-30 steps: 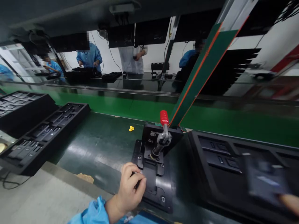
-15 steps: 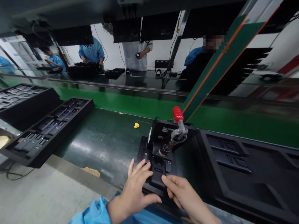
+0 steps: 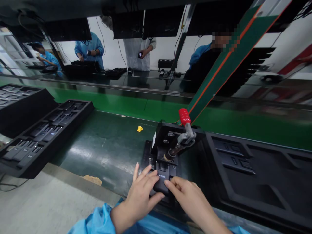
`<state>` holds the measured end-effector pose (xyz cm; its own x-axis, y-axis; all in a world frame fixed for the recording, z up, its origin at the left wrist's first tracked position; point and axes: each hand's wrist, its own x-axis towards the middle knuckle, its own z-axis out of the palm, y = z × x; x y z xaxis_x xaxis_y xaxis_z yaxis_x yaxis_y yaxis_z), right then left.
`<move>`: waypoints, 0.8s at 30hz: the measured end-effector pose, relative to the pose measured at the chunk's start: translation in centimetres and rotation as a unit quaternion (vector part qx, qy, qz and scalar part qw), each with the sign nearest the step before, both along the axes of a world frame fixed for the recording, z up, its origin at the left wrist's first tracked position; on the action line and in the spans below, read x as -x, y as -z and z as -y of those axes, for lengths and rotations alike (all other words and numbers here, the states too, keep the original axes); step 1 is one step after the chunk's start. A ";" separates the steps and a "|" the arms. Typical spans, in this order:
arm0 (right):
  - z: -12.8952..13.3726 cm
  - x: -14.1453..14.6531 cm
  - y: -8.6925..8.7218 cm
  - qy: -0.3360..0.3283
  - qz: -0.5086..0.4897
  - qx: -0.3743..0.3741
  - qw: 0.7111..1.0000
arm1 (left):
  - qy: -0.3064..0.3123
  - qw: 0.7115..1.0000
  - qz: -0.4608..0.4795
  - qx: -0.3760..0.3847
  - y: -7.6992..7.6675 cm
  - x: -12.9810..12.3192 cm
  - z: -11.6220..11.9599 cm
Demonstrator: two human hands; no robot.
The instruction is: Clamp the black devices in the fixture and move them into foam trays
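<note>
A small black electronic device (image 3: 161,184) lies in the fixture, its little display lit with white letters that look like "Riton". My left hand (image 3: 140,193) lies along its left side with fingers spread and fingertips touching the device. On the opposite side my right hand (image 3: 188,194) pinches the device's right edge, thumb on top and the other fingers curled beside it. Above the device's far end stands the toggle clamp (image 3: 186,139) with a red handle (image 3: 184,116) pointing up. The clamp is mounted on a black fixture (image 3: 156,146). My fingers hide part of the device's sides.
A black foam tray (image 3: 268,182) on the right holds a couple of similar devices. Another tray (image 3: 75,125) with several devices stands left, with a further tray (image 3: 26,110) behind it. A yellow scrap (image 3: 139,129) lies on the green bench (image 3: 109,143). Co-workers stand across the line.
The display now shows bright, larger letters. My right hand has shifted slightly forward and left along the device, while my left hand stays at its side. The view has shifted a little.
</note>
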<state>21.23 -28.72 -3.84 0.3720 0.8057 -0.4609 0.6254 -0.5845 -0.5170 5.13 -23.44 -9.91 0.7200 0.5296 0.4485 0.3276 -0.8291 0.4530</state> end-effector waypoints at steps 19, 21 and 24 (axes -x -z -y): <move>-4.7 -4.3 -13.2 0.151 0.072 -0.496 0.852 | 0.044 0.977 0.085 -0.190 0.0 -0.2 -0.5; -7.5 -3.7 -14.5 0.145 -0.061 -0.470 0.869 | 0.047 0.977 0.078 -0.195 0.1 -0.1 -0.5; -10.6 -2.5 -15.9 0.184 -0.220 -0.376 0.881 | 0.045 0.976 0.080 -0.196 0.2 -0.1 -0.4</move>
<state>23.69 -18.16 12.06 0.5901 0.8072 -0.0118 0.1085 -0.0937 -0.9897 5.28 -23.08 -10.12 0.6595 0.2329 0.7147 0.1967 -0.9711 0.1349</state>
